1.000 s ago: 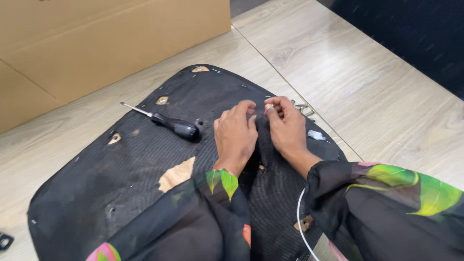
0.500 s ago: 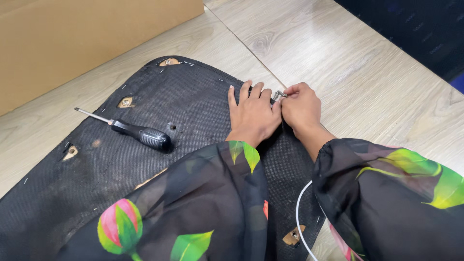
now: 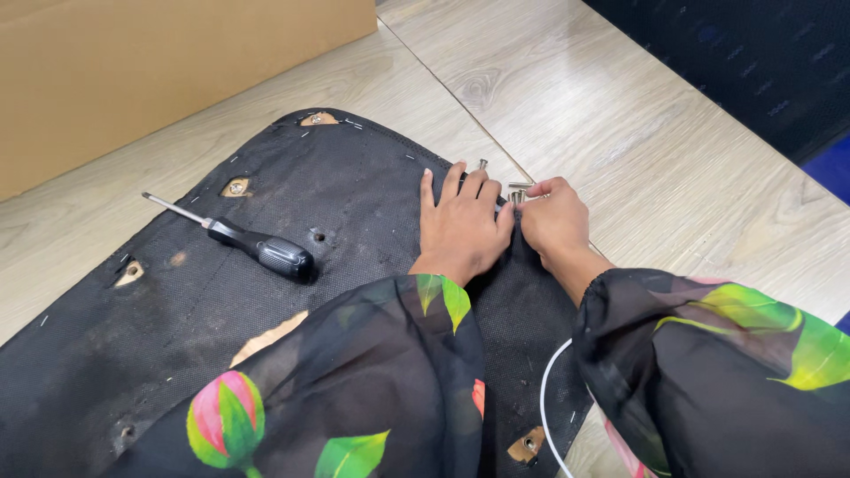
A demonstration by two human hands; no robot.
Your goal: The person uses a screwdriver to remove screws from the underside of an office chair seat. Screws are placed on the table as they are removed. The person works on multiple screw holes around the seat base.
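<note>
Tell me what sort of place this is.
Probably an indoor room used for furniture assembly or repair, worked on the floor: pale wood-look floor planks, a big cardboard box, and a black fabric-covered seat panel with a screwdriver on it.

A cardboard box [image 3: 133, 71] stands behind the black-handled screwdriver [image 3: 239, 241].

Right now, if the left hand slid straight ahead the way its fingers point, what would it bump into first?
Probably the small metal bolt just past the fingertips of the left hand, at the edge of the black seat pad. Beyond that is bare wooden floor.
</note>
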